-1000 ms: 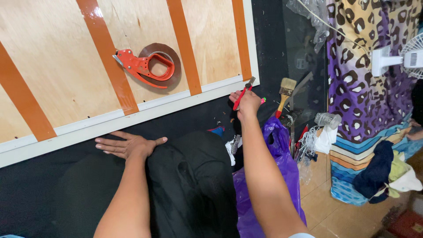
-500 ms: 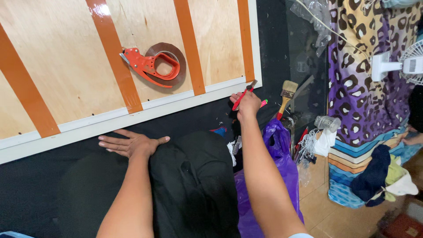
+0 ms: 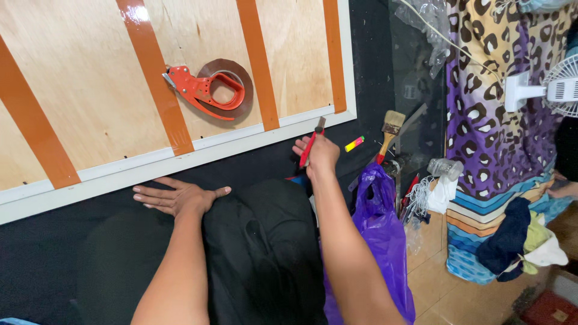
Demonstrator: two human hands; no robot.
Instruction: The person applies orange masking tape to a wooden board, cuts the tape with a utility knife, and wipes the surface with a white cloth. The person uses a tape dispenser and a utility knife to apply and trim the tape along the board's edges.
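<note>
A large plywood panel (image 3: 90, 78) with a white frame and orange-brown tape strips fills the picture from 9 to 12 o'clock; it lies on a black cloth (image 3: 60, 253) which covers the lower left part. At 3 o'clock hangs a fabric with leopard pattern (image 3: 500, 120) in purple and yellow; a purple plastic bag (image 3: 379, 229) sits at about 5 o'clock from the centre. On the panel, toward 11 o'clock, rests a red tape dispenser (image 3: 205, 93) with a brown roll. The left hand (image 3: 177, 197) lies flat on the black cloth just below the frame, at 8 o'clock from the centre, the fingers spread and released, grasping nothing. The right hand (image 3: 319, 155) is near the centre, the fingers clenched around a red utility knife (image 3: 310, 144); its tip points up to 12 o'clock and reaches the lower edge of the white frame. A paintbrush (image 3: 390, 129) with red handle lies just to the right, and a small white fan (image 3: 554, 90) is at 3 o'clock.
</note>
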